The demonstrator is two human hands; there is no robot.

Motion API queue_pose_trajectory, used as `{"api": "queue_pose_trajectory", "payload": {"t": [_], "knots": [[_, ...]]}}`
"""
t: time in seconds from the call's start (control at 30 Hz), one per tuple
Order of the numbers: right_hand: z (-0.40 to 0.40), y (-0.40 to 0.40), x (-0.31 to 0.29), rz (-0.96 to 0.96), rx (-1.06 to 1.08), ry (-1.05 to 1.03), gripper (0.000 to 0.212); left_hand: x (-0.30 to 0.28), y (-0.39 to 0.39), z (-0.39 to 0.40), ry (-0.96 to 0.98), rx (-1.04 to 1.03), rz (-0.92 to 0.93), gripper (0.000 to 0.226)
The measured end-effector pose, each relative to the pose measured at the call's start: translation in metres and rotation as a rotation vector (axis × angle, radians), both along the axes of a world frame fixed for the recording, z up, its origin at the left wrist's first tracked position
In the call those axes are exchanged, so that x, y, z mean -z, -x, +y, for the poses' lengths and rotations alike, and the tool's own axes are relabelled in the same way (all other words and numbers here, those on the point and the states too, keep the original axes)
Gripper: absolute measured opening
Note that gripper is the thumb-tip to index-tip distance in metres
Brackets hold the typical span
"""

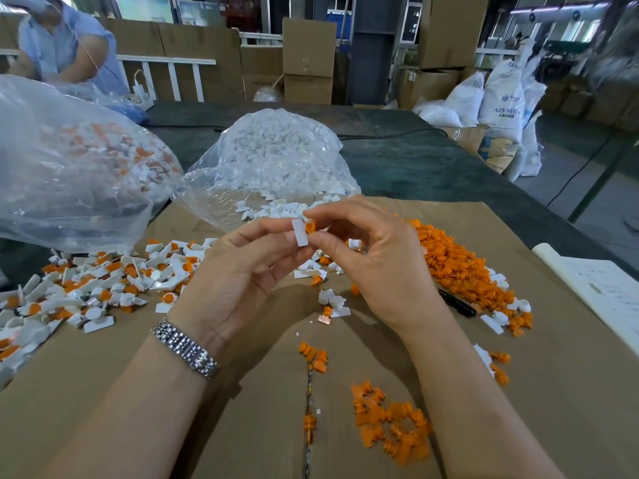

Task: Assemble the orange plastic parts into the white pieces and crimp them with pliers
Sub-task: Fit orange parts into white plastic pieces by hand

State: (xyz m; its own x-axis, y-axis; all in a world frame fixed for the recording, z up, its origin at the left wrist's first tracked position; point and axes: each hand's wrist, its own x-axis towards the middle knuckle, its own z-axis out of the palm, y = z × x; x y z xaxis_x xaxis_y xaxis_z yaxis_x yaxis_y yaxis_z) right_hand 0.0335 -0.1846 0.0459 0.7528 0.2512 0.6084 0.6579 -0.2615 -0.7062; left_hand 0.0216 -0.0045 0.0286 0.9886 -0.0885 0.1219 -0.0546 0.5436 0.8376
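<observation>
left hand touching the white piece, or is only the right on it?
Touching. The head view shows the left hand pinching the white piece between thumb and fingertips, no gap; the right hand meets it at the orange part.

Matt brown cardboard sheet (214, 426) as work surface. Smooth matt plastic in white piece (300, 232) and orange parts (390, 420). Glossy, crinkled clear plastic bag (276, 157). Polished metal link watch band (186, 347), shiny. Black pen (457, 303), smooth plastic.
</observation>
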Motion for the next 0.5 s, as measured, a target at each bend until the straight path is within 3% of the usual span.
{"api": "queue_pose_trajectory", "payload": {"t": [0.2,0.3,0.5], "knots": [[0.0048,-0.0004,0.0052,-0.002,0.037,0.082,0.024,-0.0013,0.0012,-0.0072,-0.098,-0.147,-0.011,0.018],[0.0056,0.0001,0.0064,0.140,0.031,-0.033,0.028,-0.0001,0.0008,-0.0070,-0.127,-0.227,-0.025,0.018],[0.0098,-0.0011,0.0089,0.180,0.079,-0.064,0.015,0.0034,0.0005,-0.0054,-0.222,-0.254,-0.059,0.023]]}}
